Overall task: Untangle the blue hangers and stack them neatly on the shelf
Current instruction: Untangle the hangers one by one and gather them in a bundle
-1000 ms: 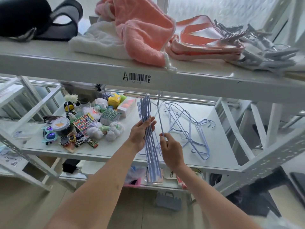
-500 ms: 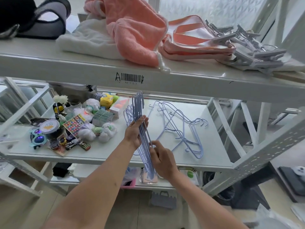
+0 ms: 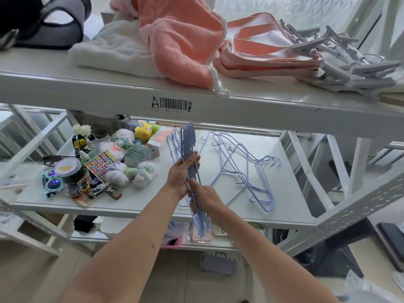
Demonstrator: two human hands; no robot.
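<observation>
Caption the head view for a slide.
Both hands, left hand and right hand, grip a bundle of blue hangers; tangled hangers remain on shelf.

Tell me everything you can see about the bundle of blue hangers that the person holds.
The bundle of blue hangers is a set of thin, wire-like hangers gathered side by side. It stands nearly upright, hooks at the top, lower ends reaching below the shelf edge. The left hand grips its middle; the right hand holds it just below. It is lifted, not lying on the shelf.
</observation>
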